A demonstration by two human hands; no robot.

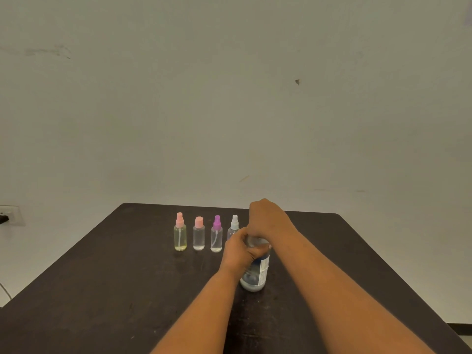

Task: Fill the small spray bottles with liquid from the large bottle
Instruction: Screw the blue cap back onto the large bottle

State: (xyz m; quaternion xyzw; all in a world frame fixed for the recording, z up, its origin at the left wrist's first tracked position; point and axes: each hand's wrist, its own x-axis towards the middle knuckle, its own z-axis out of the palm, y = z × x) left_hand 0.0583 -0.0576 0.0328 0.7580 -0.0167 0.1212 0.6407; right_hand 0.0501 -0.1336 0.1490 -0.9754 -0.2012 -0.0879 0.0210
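Note:
The large clear bottle [256, 273] with a white and blue label stands upright on the dark table [102, 290]. My left hand [238, 251] grips its upper body. My right hand [268, 219] is closed over its top, and the cap is hidden under it. Behind and to the left stands a row of small spray bottles: one with yellowish liquid and a pink sprayer [180, 236], a clear one with a pink cap [199, 234], one with a purple sprayer [216, 235], and one with a white sprayer [233, 228], partly hidden by my left hand.
A plain pale wall rises behind the table's far edge [204, 206]. A wall socket with a dark plug [9, 215] sits at the far left, and a thin cable [5, 290] hangs below it.

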